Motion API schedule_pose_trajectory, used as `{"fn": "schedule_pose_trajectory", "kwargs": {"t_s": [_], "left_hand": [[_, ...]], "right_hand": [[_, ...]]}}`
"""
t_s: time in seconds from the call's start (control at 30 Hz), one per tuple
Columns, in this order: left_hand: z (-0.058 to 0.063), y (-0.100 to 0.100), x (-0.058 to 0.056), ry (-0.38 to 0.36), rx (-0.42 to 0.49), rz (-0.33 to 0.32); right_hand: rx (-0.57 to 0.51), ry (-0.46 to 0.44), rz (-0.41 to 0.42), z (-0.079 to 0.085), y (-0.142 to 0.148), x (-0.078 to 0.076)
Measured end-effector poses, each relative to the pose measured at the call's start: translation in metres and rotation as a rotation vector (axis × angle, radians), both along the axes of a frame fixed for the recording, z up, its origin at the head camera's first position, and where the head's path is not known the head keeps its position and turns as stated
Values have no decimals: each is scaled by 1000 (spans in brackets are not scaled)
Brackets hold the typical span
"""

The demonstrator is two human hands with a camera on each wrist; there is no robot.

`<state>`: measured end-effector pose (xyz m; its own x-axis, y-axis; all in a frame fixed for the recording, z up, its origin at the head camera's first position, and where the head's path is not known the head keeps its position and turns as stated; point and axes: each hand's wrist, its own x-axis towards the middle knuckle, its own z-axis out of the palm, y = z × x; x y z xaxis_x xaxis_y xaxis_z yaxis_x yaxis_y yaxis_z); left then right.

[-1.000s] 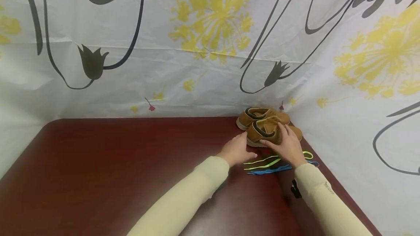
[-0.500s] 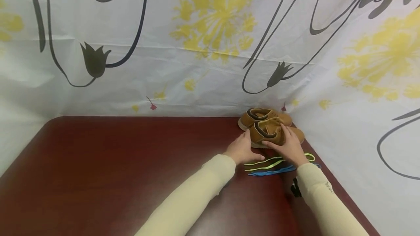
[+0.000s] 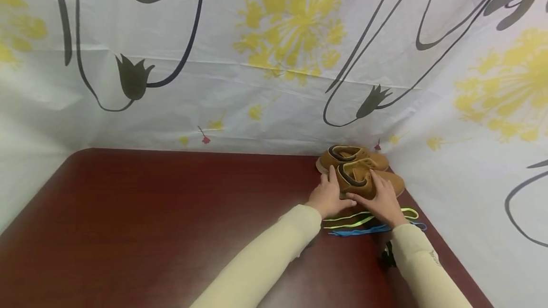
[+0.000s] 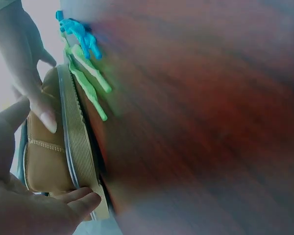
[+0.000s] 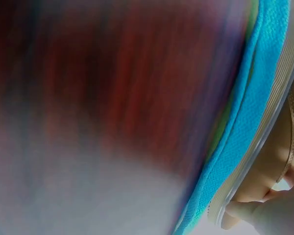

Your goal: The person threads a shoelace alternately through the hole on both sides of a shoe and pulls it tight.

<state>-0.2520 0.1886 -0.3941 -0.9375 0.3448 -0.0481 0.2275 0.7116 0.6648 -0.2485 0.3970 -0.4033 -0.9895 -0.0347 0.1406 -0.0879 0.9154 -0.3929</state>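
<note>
Two tan shoes with dark collars stand side by side at the table's back right corner in the head view. My right hand (image 3: 382,202) holds the near shoe (image 3: 359,188), its thumb on the side and its fingers over the upper. At the heel, my left hand (image 3: 327,197) touches the same shoe with extended fingers and a spread thumb. The left wrist view shows the heel (image 4: 46,166) between that hand's thumb and fingers, with fingertips at the sole edge. Behind stands the far shoe (image 3: 327,160), partly covered by the near one.
Yellow-green laces (image 3: 348,226) and blue laces (image 3: 357,232) lie on the dark red table (image 3: 184,217), just in front of the near shoe and partly under the right hand and forearm. A patterned white cloth (image 3: 274,108) hangs behind the table and along its right side.
My left hand has come a little to the right, so its thumb is closer to my right hand's thumb. The head view has turned slightly left. The shoes show little movement.
</note>
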Motion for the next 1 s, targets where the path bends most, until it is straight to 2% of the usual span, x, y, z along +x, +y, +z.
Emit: {"fn": "schedule_pose_trajectory", "kwargs": {"t_s": [0.13,0.4,0.63,1.0], "left_hand": [[-1,6,-4,14,-11,37],[2,13,-12,41,18,79],[-1,7,-16,88,-61,53],[3,-10,-9,146,-194,27]], "right_hand": [[12,-6,7,-1,2,2],[37,-3,48,5,-2,6],[50,-30,34,4,-3,8],[42,-89,55,17,-14,20]]}}
